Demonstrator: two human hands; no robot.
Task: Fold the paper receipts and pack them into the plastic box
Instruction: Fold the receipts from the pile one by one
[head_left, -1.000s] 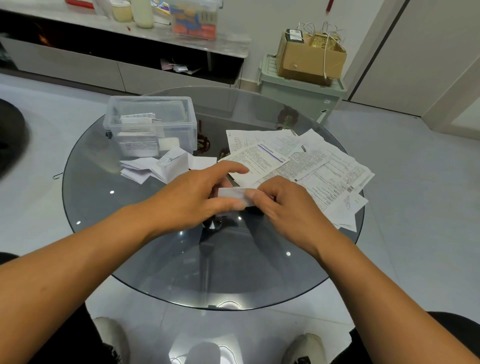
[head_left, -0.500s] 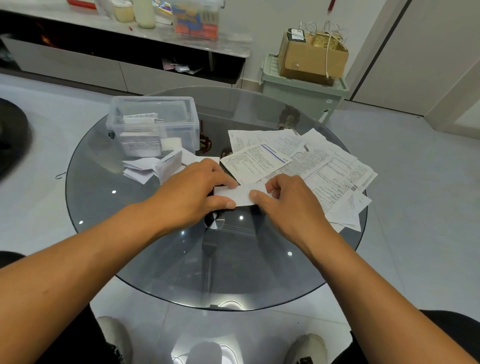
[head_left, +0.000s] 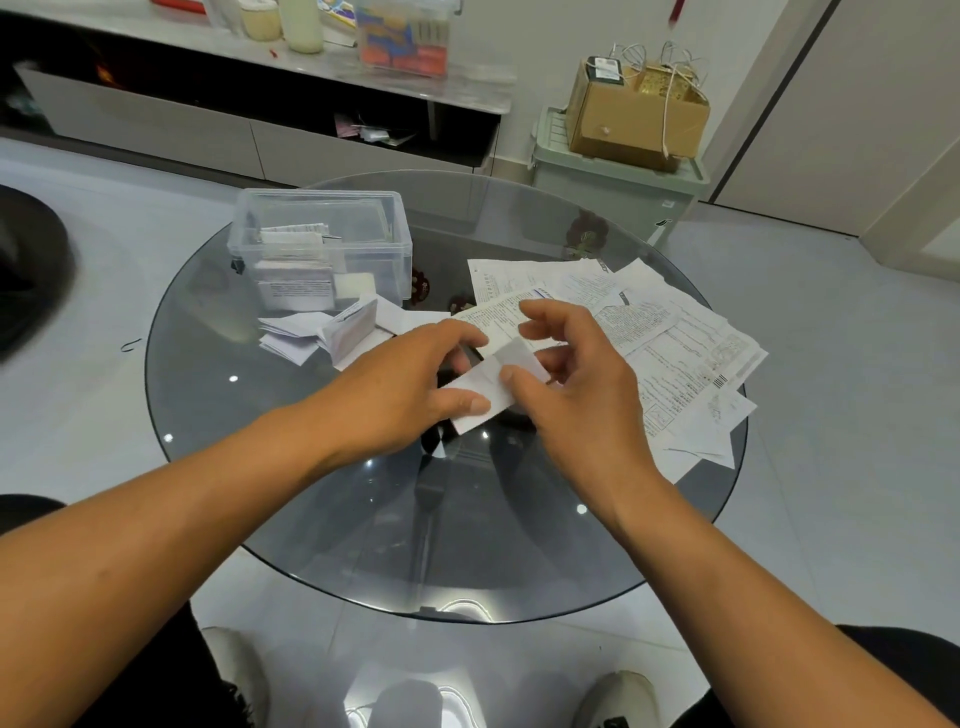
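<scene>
both hands worked 1 small white receipt (head_left: 491, 382) just above the glass table (head_left: 311, 509): the left hand (head_left: 405, 389) pinched its near end, the right hand (head_left: 566, 384) pinched the other (half-folded, creased). beyond lay folded slips (head_left: 322, 335) and flat unfolded receipts (head_left: 675, 353); farther, the clear plastic box (head_left: 322, 249) was partly filled.
</scene>
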